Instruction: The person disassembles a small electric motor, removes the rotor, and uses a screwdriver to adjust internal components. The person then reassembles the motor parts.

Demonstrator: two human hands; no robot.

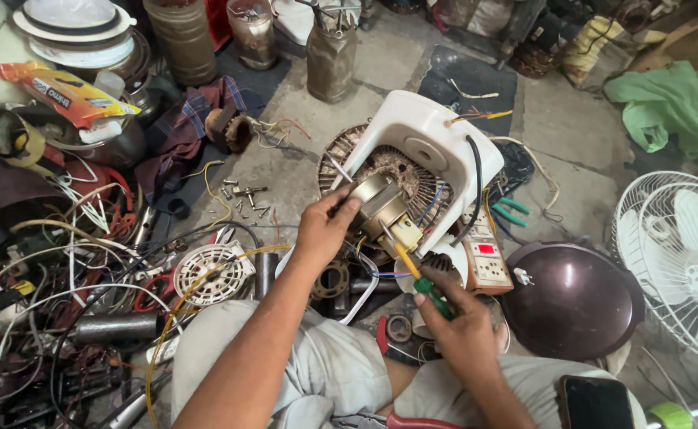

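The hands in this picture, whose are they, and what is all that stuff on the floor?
They belong to one person, and the camera sits on that person's head, looking down, so you see what they see. The left hand holds a round metal motor part inside a white fan housing. The right hand holds a screwdriver with a green and yellow handle, its tip at that part. Around them on the concrete floor lie a heap of wires, small screws, a socket board with a red switch, a dark brown dome cover and a white fan guard. A green cloth lies farther back.
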